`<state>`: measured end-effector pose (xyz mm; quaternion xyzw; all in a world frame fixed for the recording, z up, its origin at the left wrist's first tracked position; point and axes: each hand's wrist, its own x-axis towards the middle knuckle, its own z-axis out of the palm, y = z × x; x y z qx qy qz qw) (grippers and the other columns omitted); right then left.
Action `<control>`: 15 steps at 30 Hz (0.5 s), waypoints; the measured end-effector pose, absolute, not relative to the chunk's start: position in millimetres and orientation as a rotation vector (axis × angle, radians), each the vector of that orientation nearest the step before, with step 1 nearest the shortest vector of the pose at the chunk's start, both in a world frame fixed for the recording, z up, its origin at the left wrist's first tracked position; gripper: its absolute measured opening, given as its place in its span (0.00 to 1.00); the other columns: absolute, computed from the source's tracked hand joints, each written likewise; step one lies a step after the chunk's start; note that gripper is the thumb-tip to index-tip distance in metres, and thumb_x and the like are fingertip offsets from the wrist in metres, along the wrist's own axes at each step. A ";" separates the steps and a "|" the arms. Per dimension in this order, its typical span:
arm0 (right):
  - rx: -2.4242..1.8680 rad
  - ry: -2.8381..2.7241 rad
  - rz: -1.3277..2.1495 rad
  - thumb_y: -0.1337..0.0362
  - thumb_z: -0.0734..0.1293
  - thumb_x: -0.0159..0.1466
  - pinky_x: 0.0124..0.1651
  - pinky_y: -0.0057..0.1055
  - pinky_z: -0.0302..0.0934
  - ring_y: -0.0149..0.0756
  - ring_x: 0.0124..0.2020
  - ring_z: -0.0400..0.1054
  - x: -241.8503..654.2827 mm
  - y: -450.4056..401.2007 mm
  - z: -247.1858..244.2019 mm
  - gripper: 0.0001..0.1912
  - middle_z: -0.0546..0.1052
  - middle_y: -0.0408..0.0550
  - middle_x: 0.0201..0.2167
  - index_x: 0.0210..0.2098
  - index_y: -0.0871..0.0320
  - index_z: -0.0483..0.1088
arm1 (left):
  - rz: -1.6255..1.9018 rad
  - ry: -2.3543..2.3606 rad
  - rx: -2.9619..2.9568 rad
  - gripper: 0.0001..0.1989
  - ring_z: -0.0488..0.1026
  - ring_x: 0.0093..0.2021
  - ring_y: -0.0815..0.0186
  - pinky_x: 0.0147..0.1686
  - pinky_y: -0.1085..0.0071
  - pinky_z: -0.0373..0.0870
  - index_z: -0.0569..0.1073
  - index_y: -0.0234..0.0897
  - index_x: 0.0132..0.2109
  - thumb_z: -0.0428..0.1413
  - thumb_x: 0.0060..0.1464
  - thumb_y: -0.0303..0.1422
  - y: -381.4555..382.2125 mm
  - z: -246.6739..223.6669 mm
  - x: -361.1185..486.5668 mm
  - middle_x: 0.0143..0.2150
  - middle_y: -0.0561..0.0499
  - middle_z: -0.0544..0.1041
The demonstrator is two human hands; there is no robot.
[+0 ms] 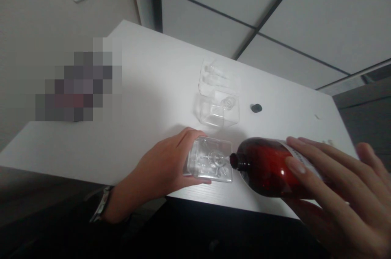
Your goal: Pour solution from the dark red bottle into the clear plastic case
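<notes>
My left hand (166, 161) is wrapped round a clear square container (224, 173) near the table's front edge. Clear liquid ripples inside it. In my right hand (339, 177) is a reddish-brown bottle (269, 169) with a white label, tipped on its side so that its uncapped dark neck points left. The mouth is at the container's right rim, and a clear stream runs from it into the container. Whether the neck touches the rim I cannot tell. Part of the label is hidden by my fingers.
On the white table (152, 75), clear plastic containers (218, 110) stand behind my left hand. A small dark cap (256, 108) lies to their right. A pixelated dark object (79, 84) is at the far left. White panels (207, 14) rise behind the table.
</notes>
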<state>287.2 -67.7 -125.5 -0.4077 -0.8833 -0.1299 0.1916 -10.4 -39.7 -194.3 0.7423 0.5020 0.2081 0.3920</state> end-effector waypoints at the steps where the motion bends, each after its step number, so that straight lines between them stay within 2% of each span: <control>1: -1.146 -2.482 -0.362 0.85 0.71 0.65 0.78 0.65 0.54 0.52 0.74 0.67 287.3 -68.2 -125.3 0.52 0.76 0.56 0.69 0.79 0.41 0.56 | 0.526 1.277 1.887 0.37 0.81 0.55 0.49 0.55 0.55 0.78 0.70 0.43 0.64 0.75 0.50 0.41 -39.7 -194.7 -10.6 0.58 0.44 0.79; 4: -1.141 -2.478 -0.360 0.86 0.70 0.65 0.79 0.62 0.53 0.49 0.75 0.66 287.0 -68.6 -125.3 0.51 0.74 0.54 0.70 0.79 0.41 0.56 | 0.519 1.269 1.894 0.38 0.81 0.55 0.48 0.55 0.55 0.78 0.70 0.43 0.64 0.76 0.50 0.41 -39.2 -195.7 -11.0 0.59 0.44 0.79; 9: -1.170 -2.480 -0.356 0.86 0.72 0.64 0.79 0.63 0.54 0.51 0.74 0.67 285.2 -68.9 -126.0 0.53 0.74 0.54 0.71 0.78 0.40 0.56 | 0.529 1.252 1.902 0.38 0.81 0.56 0.49 0.54 0.55 0.78 0.70 0.41 0.63 0.76 0.50 0.41 -38.2 -196.1 -10.4 0.58 0.45 0.79; 15: -1.165 -2.481 -0.344 0.86 0.71 0.65 0.81 0.59 0.52 0.47 0.75 0.66 289.0 -70.9 -124.3 0.52 0.70 0.45 0.74 0.78 0.39 0.57 | 0.531 1.251 1.904 0.38 0.81 0.55 0.48 0.54 0.54 0.78 0.70 0.39 0.64 0.75 0.51 0.41 -38.5 -194.2 -10.5 0.58 0.44 0.79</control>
